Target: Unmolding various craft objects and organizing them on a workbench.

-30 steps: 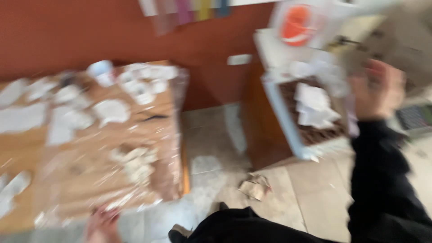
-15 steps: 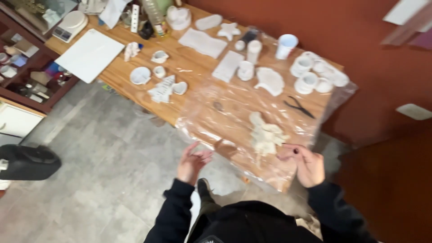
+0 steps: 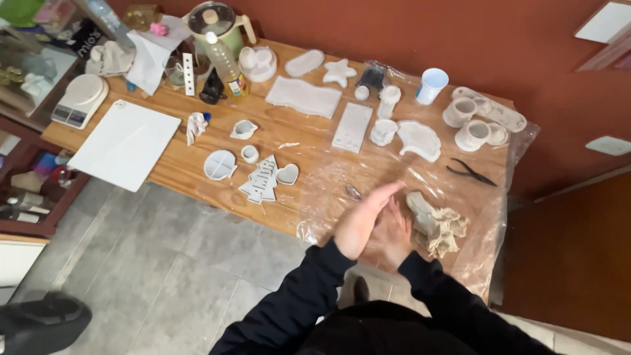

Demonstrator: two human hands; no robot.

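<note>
While pressed palm to palm over the near edge of the bench (image 3: pixel 197 172), left hand (image 3: pixel 360 220) lies across right hand (image 3: pixel 393 231), both sleeves dark and reaching up from the bottom of the view. Fingers of the left held straight and close together, tips aimed toward the far right; fingers of the right mostly covered by the left, so cannot tell whether curled or flat. Nothing visibly pinched between them.

Just beside the right hand, a crumbly pale lump of clay (image 3: pixel 437 227), resting on the clear plastic sheet (image 3: pixel 486 217) that drapes over the bench end. Cannot tell whether touching the hand or a hair apart. Black pliers (image 3: pixel 470 173) farther back on the same sheet, well apart from the hands. White moulds (image 3: pixel 304 97) and small cups (image 3: pixel 473 133) scattered across the far half, a white board (image 3: pixel 125 144) and a kitchen scale (image 3: pixel 79 100) at the left end. A small dark object on the sheet near the left fingertips, too blurred to name. Right edge of the sheet and the lower body cut off by the frame.

Compared with half a second ago: hands then apart, one at each side of the clay lump; now brought together at its left. View also swung, bench now running more level across the picture.
</note>
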